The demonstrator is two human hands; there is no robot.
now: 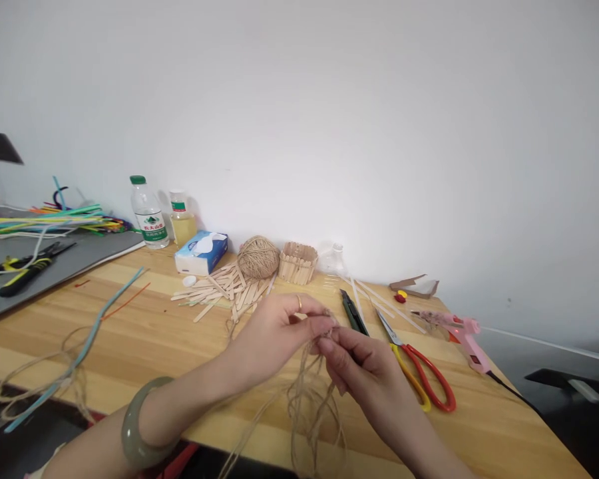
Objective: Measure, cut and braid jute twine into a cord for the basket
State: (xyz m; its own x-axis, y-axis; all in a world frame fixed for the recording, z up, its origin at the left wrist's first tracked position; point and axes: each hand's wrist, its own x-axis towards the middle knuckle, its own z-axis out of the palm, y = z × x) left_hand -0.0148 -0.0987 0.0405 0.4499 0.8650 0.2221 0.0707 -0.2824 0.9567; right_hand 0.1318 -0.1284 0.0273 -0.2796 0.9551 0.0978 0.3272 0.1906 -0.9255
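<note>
Near the middle of the table, my left hand (299, 319) and my right hand (359, 362) meet at the fingertips, both pinching jute twine (307, 399). Where the fingers come together, the twine looks gathered or knotted, though the fingers partly cover it. Loose strands and loops of it hang below toward the table's front edge. A ball of twine (258, 257) sits behind my left hand, and beside it stands a small basket made of wooden sticks (298, 263). Loose craft sticks (219, 287) lie in a pile in front of the ball.
Right of my hands lie a utility knife (353, 311), scissors (414, 362) and a pink glue gun (462, 329) with a cord. A tissue box (201, 253) and a water bottle (150, 216) stand back left. Pliers (32, 269) rest on a grey board (92, 255).
</note>
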